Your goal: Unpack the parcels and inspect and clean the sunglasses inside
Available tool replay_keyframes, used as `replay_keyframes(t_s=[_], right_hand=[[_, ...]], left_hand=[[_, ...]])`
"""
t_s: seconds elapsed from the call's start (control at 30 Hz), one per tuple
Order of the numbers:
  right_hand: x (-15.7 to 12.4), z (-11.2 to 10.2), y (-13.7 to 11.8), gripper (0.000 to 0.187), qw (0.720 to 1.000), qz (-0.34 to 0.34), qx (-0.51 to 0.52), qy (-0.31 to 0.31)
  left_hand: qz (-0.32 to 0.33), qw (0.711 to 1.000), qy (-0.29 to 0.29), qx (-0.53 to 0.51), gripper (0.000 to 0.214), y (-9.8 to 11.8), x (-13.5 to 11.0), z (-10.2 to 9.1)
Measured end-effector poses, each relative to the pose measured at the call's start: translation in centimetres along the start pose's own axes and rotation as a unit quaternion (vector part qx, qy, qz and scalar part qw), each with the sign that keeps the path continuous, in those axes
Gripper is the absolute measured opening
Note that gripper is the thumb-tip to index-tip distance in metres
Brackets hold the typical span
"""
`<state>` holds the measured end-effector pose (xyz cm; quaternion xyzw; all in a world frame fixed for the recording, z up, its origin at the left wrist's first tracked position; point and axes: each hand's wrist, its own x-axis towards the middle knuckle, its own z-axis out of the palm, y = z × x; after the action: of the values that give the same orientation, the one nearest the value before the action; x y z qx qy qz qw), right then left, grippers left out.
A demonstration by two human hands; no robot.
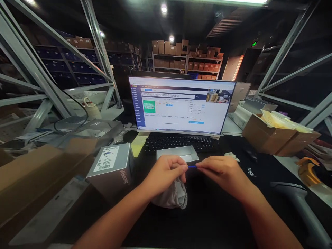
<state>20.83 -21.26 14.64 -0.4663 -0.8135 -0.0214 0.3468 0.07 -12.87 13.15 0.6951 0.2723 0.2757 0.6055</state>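
Black mat (212,216) shows between the two forearms and down toward the near edge of the pale tabletop (289,167). To the left this room stops at a boxed "Wakening" item (110,166); to the right it stops at a scanner (298,199), lying toward the near right corner. The mat's right edge slants past a mouse (250,154). Toward the far edge, a keyboard (178,143) stands before a monitor (181,107).

Mid-mat, a thin blue strip (192,166) spans the gap between the hands. The left hand (168,169) is clamped on its left end with thumb and fingers, and the right hand (223,169) pinches its right end. Below the left hand sits a grey cloth pouch (171,197), its top hidden behind the fingers; I cannot tell what is inside.

Just beyond the hands, a shallow open box (177,154) shows its pale inside walls. Near the far right corner, a brown carton (269,136) is heaped above its rim with yellowish-white wrapping (284,121). Along the left edge lies another carton (33,173).
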Motion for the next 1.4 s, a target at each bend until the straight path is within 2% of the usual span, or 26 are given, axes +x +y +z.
replay_keyframes(t_s=[0.17, 0.27, 0.4, 0.47, 0.63, 0.8, 0.93, 1.03, 1.13, 1.2, 1.3, 1.37, 1.4], right_hand=[[-0.5, -1.5, 0.2, 0.015, 0.998, 0.002, -0.058, -0.012], [-0.7, -1.8, 0.7, 0.017, 0.999, 0.014, -0.012, -0.036], [-0.8, -2.4, 1.1, 0.047, 0.991, 0.042, 0.101, -0.080], [-0.9, -2.8, 1.1, 0.054, 0.987, 0.047, 0.125, -0.094], [-1.0, -3.2, 1.0, 0.046, 0.986, 0.023, 0.129, -0.099], [-0.7, -2.7, 1.4, 0.041, 0.988, -0.005, 0.119, -0.099], [-0.1, -1.5, 1.4, 0.031, 0.988, 0.036, 0.109, -0.105], [0.0, -1.1, 1.0, 0.041, 0.981, 0.063, 0.130, -0.127], [-0.3, -1.4, 1.0, 0.046, 0.985, 0.095, 0.111, -0.093], [-0.4, -1.8, 1.2, 0.046, 0.986, 0.133, 0.092, -0.039], [-0.4, -2.1, 0.9, 0.055, 0.982, 0.172, 0.070, 0.038], [-0.1, -1.5, 0.0, 0.042, 0.980, 0.195, 0.040, 0.022], [0.0, -1.0, -0.7, 0.032, 0.978, 0.208, 0.025, -0.020]], left_hand=[[0.006, 1.000, 0.005, 0.027, 0.020, 0.4, -0.2, -0.1], [0.000, 0.999, 0.000, 0.032, 0.021, 0.3, -0.2, -0.1], [-0.009, 0.999, -0.014, 0.033, 0.023, 0.4, -0.3, -0.1], [-0.012, 0.999, -0.022, 0.041, 0.023, 0.6, -0.5, -0.1], [-0.022, 0.997, -0.033, 0.060, 0.022, 1.1, -0.9, 0.0], [-0.019, 0.997, -0.017, 0.067, 0.021, 0.8, -0.4, -0.1], [0.007, 0.997, 0.008, 0.081, 0.022, 0.6, -0.1, -0.5], [0.017, 0.996, 0.001, 0.082, 0.020, 0.6, -0.2, -0.8], [0.022, 0.996, -0.009, 0.085, 0.018, 0.6, -0.4, -0.9], [0.031, 0.997, 0.019, 0.073, 0.018, 0.5, -0.4, -0.9], [0.051, 0.993, 0.101, 0.033, 0.017, 0.4, -0.2, -0.9], [0.067, 0.984, 0.163, 0.003, 0.018, 0.4, 0.0, -1.0], [0.075, 0.979, 0.191, -0.008, 0.018, 0.5, 0.0, -1.0]])
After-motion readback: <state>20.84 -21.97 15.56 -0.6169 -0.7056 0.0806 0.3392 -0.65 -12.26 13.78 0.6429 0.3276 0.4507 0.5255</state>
